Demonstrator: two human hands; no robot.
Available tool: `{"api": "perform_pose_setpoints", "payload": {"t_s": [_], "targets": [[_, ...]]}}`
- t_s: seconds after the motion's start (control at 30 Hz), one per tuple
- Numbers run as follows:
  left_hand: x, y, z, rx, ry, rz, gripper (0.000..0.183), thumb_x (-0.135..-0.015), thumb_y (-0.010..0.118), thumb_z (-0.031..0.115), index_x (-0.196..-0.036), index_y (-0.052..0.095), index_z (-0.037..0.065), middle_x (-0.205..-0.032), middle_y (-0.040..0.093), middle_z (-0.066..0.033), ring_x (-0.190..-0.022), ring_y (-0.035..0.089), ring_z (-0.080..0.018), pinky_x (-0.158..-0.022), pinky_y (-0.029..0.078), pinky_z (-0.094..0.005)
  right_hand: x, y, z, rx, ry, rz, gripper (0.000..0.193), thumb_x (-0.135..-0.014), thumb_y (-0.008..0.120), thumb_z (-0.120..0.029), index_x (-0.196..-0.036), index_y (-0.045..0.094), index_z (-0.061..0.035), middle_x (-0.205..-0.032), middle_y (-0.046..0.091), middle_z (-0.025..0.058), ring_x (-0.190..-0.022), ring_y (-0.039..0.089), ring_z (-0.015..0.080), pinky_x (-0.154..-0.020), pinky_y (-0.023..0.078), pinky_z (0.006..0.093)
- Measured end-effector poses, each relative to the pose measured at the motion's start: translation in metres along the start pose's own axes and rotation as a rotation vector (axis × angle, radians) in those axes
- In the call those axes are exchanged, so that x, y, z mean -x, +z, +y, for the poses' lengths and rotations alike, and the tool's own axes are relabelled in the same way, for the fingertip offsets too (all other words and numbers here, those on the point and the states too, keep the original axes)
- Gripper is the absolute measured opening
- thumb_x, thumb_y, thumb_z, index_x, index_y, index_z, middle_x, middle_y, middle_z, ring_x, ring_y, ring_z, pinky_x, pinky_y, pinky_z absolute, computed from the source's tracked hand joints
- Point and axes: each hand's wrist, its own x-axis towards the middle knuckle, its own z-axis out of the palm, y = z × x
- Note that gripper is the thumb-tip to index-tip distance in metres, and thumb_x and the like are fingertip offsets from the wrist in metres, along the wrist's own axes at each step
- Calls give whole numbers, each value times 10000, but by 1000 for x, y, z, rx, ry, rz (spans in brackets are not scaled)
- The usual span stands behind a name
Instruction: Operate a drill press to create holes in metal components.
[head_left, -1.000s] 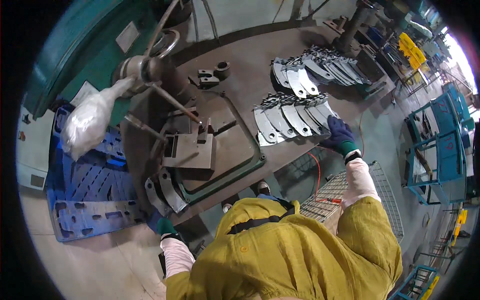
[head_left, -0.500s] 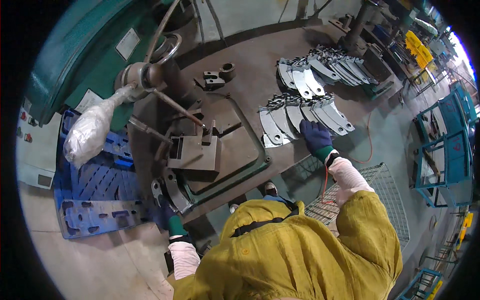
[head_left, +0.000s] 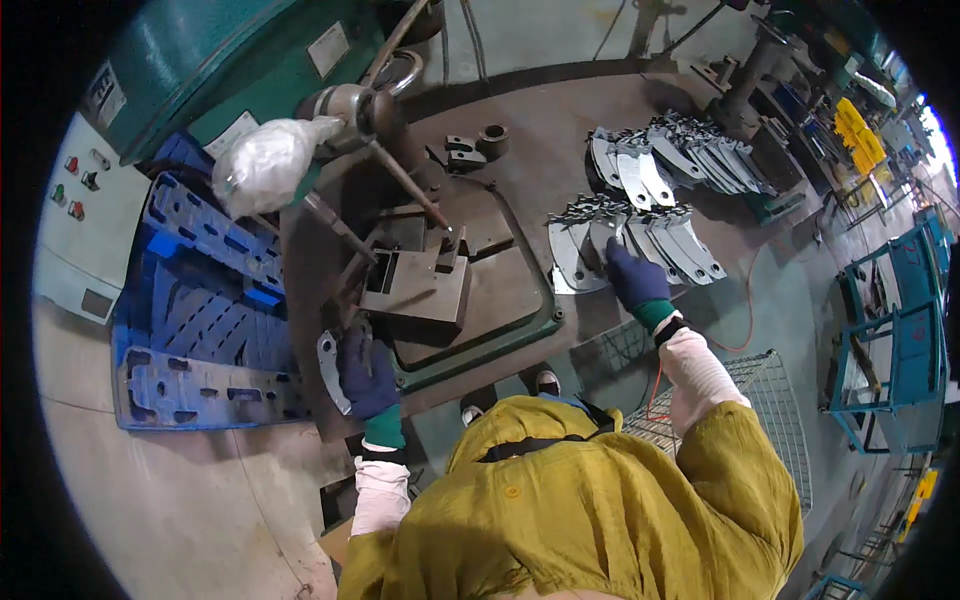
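Observation:
My right hand, in a dark blue glove, reaches to the near pile of curved silver metal plates on the bench. Its fingers are closed on the end of one curved plate at the left part of that pile. My left hand, gloved alike, is at the bench's left front edge. It covers a second curved metal plate, with the fingers closed over it; the plate is mostly hidden. Another curved plate with a hole lies just left of that hand. Between my hands sits a steel block fixture on a green-edged base plate.
A second pile of plates lies farther back. A machine lever wrapped in clear plastic juts over the bench's left. A steel ring stands behind the fixture. Blue pallet at left, wire basket and blue racks at right.
My left hand has moved forward and now covers one of the two plates at the left. My right hand's fingers have closed on a plate end. The whole view has shifted slightly.

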Motion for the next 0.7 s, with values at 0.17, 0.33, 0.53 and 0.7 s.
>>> {"api": "perform_pose_setpoints", "payload": {"t_s": [0.17, 0.33, 0.53, 0.7], "targets": [[-1, 7, 21, 111, 46, -218, 411, -841, 732, 164, -1214, 618, 34, -1140, 661, -132, -1056, 625, -288, -949, 489, -382, -20, -40, -10, -1317, 613, 180, 357, -936, 569, -248, -1217, 632, -37, -888, 705, 109, -669, 695, 184, -556, 550, 309], [5, 24, 62, 146, 56, -449, 471, -838, 724, 173, -1265, 581, 34, -1114, 667, -149, -1004, 638, -261, -933, 494, -372, -16, -110, -69, -1398, 239, -316, 283, -944, 526, -132, -1177, 619, -1, -996, 674, 133, -690, 701, 208, -594, 586, 302], [1, 10, 59, 867, -645, -1124, 524, -855, 694, 202, -1287, 528, -42, -1206, 619, -143, -1048, 611, -208, -933, 484, -324, -38, -109, -156, -1152, -426, -445, 346, -933, 568, -190, -1230, 601, -17, -1061, 675, 137, -824, 693, 209, -717, 566, 305], [25, 2, -12, 280, -315, -845, 526, -841, 684, 135, -1327, 523, 14, -1149, 651, -150, -973, 648, -242, -869, 510, -347, -74, -145, -219, -1454, -322, -416, 492, -986, 520, -340, -1337, 523, 5, -1190, 665, 136, -1030, 660, 223, -935, 499, 335]]}}
